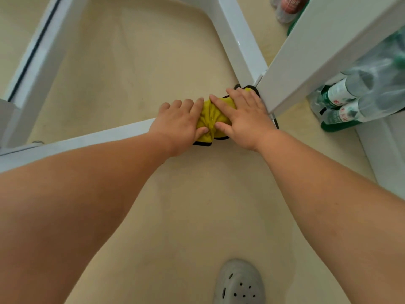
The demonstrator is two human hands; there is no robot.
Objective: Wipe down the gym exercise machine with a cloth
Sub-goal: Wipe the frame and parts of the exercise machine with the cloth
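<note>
The cloth (210,119) is yellow with a dark edge, and it lies bunched over a white bar (92,139) of the exercise machine (238,38), low down near the floor (135,69). We see it from above, looking down along two bare forearms. The cloth sits at the spot where this low bar meets a second white bar running away toward the top of the view and a broad white upright panel (324,51) on the right.

Both hands press on the cloth. The left hand (179,123) lies palm down on the cloth's left part, fingers curled over the far side and thumb tucked into the gathered folds. The right hand (245,116) lies flat on the cloth's right part, fingers spread and pointing away from us, thumb meeting the same folds. The two thumbs nearly touch at the middle, where the fabric is pinched into a crease. A strip of the cloth's dark edge shows below the left hand and beside the right wrist.

The floor is pale cream and smooth. Another white frame bar (32,69) with a dark strip runs up the left side. On the right, past the upright panel, clear plastic bottles (350,99) with green and white labels lie packed together on their sides. At the bottom, a grey clog (240,284) with round holes stands on the floor between the forearms.
</note>
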